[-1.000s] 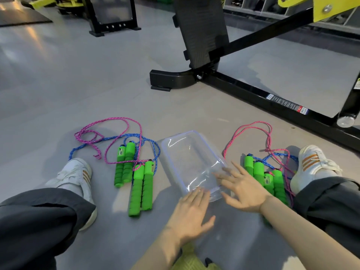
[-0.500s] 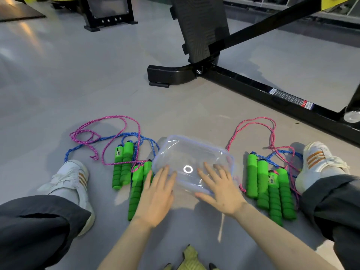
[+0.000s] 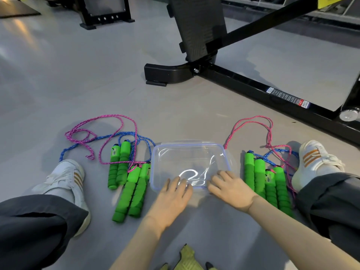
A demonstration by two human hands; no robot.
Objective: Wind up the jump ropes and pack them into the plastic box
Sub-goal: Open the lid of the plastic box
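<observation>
A clear plastic box (image 3: 187, 143) with a bluish rim lies open on the grey floor between my legs. My left hand (image 3: 171, 199) and my right hand (image 3: 231, 191) rest side by side on its near rim, fingers spread, touching it without gripping. To the left of the box lie two jump ropes with green foam handles (image 3: 126, 184), their pink and blue cords (image 3: 109, 121) loose and tangled. Two more green-handled jump ropes (image 3: 266, 184) sit right of the box, with pink and blue cords (image 3: 251, 121) also loose.
My white shoes (image 3: 64, 178) (image 3: 315, 160) and dark trouser legs flank the ropes. A black gym machine frame (image 3: 243, 84) with an upright pad (image 3: 196, 26) stands beyond the box. Another black stand (image 3: 105, 12) is far left. A yellow-green item (image 3: 187, 258) lies by my wrists.
The box was turned from a diagonal position until its long side faces me. Both hands moved with it and now lie on its near rim.
</observation>
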